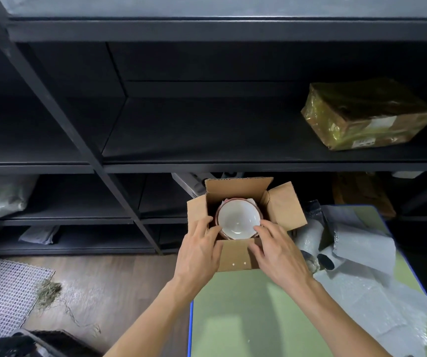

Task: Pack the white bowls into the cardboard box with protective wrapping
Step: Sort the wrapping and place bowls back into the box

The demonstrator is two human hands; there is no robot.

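A white bowl (238, 219) with a reddish outer rim sits inside an open cardboard box (282, 207) at the far end of the green table (245, 310). A bit of white wrapping peeks out behind the bowl. My left hand (200, 251) reaches in from the left, fingertips touching the bowl's near-left rim. My right hand (276, 248) comes from the right, its fingers on the near-right rim and over the box's front flap. Whether the fingers curl under the rim is hidden.
Sheets of foam and bubble wrapping (361, 256) lie piled on the table's right side. Dark metal shelving (207, 140) stands behind, holding a taped brown parcel (367, 114). A wire grid panel (3, 292) lies on the wooden floor at left.
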